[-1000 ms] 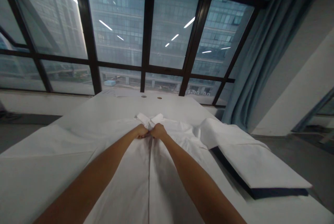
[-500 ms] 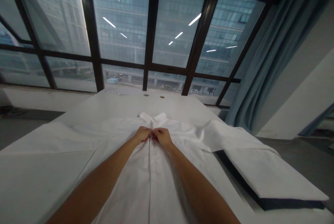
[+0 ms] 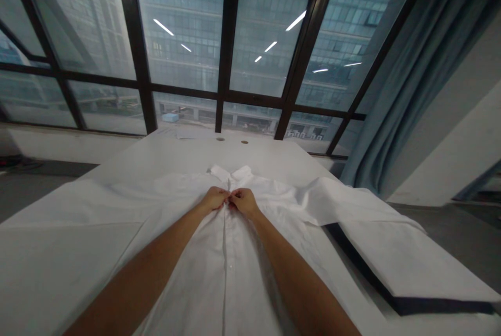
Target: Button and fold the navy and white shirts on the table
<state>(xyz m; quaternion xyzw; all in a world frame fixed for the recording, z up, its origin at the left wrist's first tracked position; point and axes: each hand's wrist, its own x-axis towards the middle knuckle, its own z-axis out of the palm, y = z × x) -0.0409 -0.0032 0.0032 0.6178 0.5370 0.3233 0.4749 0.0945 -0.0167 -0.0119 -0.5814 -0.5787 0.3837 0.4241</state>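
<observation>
A white button-up shirt (image 3: 199, 273) lies spread on the white table, its collar (image 3: 242, 171) at the far end and both sleeves stretched out sideways. Just below the collar, my left hand (image 3: 215, 199) pinches the front edge of the shirt. Close against it, my right hand (image 3: 243, 202) grips the other side of the front placket, fingertips together. Whatever button lies between the fingers is too small and covered to see. Below the hands the placket runs straight down toward me, with a small button visible on it.
The white table (image 3: 168, 156) reaches to the window (image 3: 258, 33), with two round holes near its far edge. At right, a white folded cloth or flat piece (image 3: 415, 258) with a dark edge lies by the sleeve. A blue curtain (image 3: 395, 101) hangs at right.
Both hands stay at the placket below the collar, with the fingers shifted only slightly. The view has tilted a little.
</observation>
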